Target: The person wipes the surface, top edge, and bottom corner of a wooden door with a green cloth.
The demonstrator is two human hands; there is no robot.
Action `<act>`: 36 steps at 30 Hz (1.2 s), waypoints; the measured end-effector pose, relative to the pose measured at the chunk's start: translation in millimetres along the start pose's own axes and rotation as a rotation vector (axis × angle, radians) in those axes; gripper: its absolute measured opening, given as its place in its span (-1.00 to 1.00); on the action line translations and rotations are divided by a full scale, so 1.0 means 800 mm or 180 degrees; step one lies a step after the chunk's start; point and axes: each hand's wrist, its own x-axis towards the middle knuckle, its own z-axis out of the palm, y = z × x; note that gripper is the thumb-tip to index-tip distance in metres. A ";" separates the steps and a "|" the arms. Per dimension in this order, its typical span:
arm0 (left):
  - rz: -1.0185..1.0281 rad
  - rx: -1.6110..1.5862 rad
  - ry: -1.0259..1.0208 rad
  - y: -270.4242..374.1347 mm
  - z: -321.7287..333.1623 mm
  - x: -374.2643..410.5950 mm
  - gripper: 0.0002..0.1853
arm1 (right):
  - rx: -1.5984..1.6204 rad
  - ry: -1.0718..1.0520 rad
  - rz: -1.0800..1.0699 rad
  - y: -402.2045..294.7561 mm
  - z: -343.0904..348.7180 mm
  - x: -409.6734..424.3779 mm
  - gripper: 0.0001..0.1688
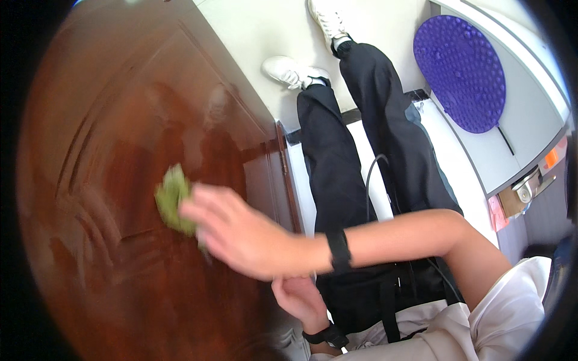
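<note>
My right hand [239, 230] reaches across to the left, blurred, with its fingers on a crumpled green cloth [174, 201]. The cloth lies against the glossy brown wooden door [149, 289], which has moulded panels. Below the right wrist, my left hand [300, 295] appears bent in front of the door's lower part of the picture. The right hand and wrist partly cover its fingers, so whether it grips anything is hidden. Each wrist wears a black band.
A metal hinge [283, 162] sits on the door's edge. To the right, a purple bumpy oval mat [460, 74] rests against a grey panel [528, 122]. A metal lock-like fitting [524, 194] is beside it. A dark cable [369, 185] loops before my legs, above the pale floor [253, 31].
</note>
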 end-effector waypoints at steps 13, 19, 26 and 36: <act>-0.0318 -0.0080 -0.0233 -0.034 -0.006 0.017 -0.85 | 0.1037 -0.1495 0.3874 0.321 0.067 -0.114 -0.16; -0.0619 -0.0167 -0.0203 -0.050 -0.017 0.028 -0.85 | 0.3025 -0.0789 0.3567 0.230 0.003 -0.080 -0.65; -0.0631 -0.0294 -0.0318 -0.051 -0.012 0.029 -0.89 | 0.1157 -0.0021 0.2394 0.267 0.030 0.049 -0.18; 0.0443 -0.0372 -0.0086 0.007 -0.008 -0.018 -0.84 | 0.1563 -0.0910 0.3276 0.145 0.062 -0.156 -0.46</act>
